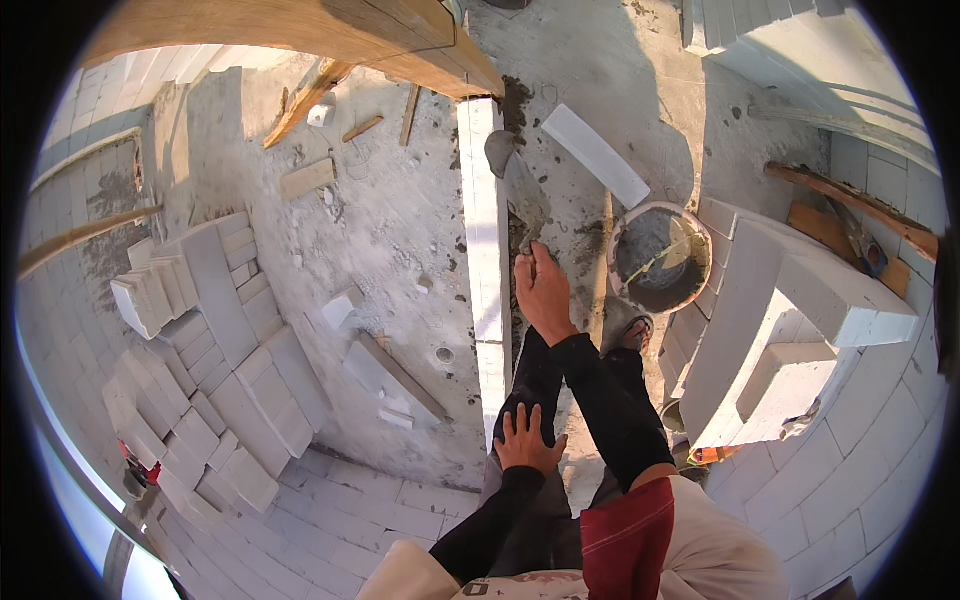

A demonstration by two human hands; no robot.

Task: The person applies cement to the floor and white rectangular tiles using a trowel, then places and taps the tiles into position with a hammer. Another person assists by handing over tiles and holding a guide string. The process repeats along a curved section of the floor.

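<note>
My right hand (pixel 543 290) is closed around the handle of a trowel (pixel 525 190), whose blade points away from me along the right side of a low white block wall (pixel 483 230). Grey mortar (pixel 498 153) shows at the far end of the blade, against the wall. Fingers spread, my left hand (pixel 530 440) lies flat on my dark-trousered leg and holds nothing. To the right of the trowel stands a round bucket (pixel 707 262) with wet grey mortar and a thin stick-like piece in it.
A long white block (pixel 596 155) lies on the floor beyond the bucket. Block stacks rise at left (pixel 215 290) and right (pixel 750 300). A wooden beam (pixel 400 35) crosses above the wall's far end. A handsaw (pixel 860 240) rests by planks at far right.
</note>
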